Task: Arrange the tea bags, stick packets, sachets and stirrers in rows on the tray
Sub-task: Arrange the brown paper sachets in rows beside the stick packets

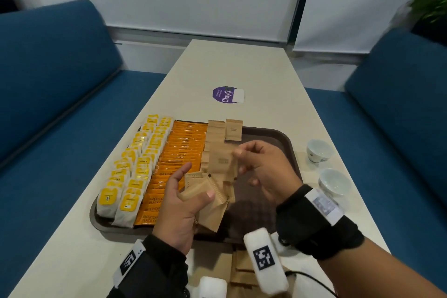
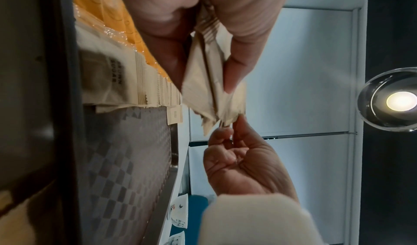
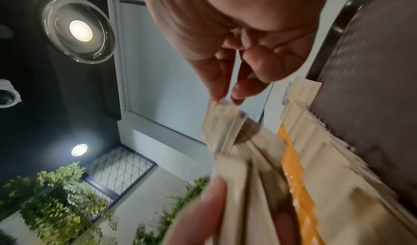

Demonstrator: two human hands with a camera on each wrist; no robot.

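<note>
- A bundle of brown sachets is sitting gripped in the left hand, above the tray's near edge.
- The right hand is pinching one sachet free.
- Judging it best laid flat, overlapping the sachet row evenly.

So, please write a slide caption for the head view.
Left hand holds brown sachets; right hand pinches one above the tray.

Bare hands, black sleeves

Each wrist wore a black strap carrying white blocks printed with black square-patterned markers.
</note>
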